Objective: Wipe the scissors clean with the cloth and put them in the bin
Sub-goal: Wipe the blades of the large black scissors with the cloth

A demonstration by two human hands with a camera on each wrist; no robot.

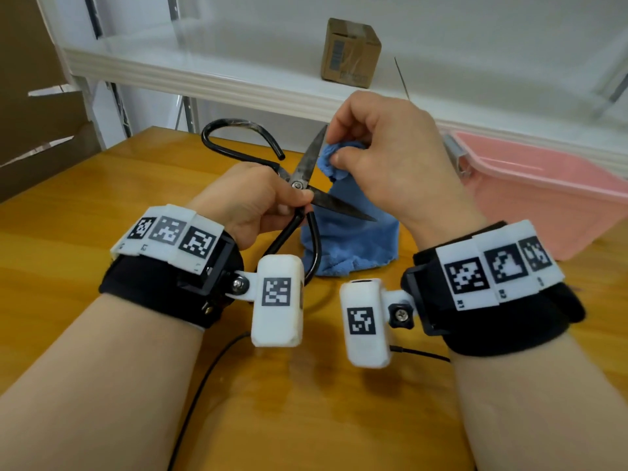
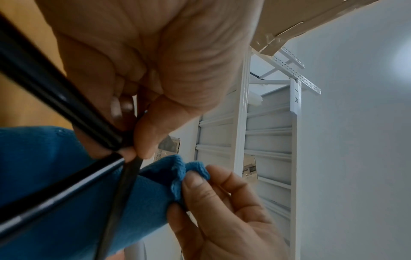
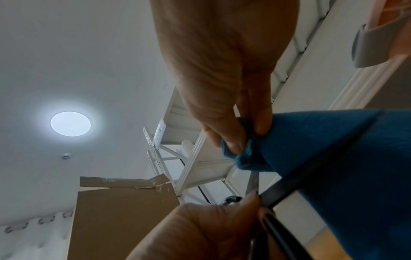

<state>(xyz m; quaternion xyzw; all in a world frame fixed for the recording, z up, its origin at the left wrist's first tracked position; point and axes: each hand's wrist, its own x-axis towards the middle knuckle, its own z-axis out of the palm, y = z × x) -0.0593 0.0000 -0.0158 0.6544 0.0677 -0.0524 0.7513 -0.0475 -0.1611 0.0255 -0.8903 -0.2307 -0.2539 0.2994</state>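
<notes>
Left grip pinching scissors — cloth alongside

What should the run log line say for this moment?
left hand: holds open scissors | right hand: pinches blue cloth at blade | pink bin: empty

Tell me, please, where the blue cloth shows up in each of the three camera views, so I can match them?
Head: the blue cloth hangs at centre, bunched at the top in the right hand, behind the open scissors.
Left wrist: lower left, crossed by the dark blades, its corner pinched at centre.
Right wrist: right side and lower right, its bunched tip at centre right.
Shared landmark: the white shelving, in all three views.
</notes>
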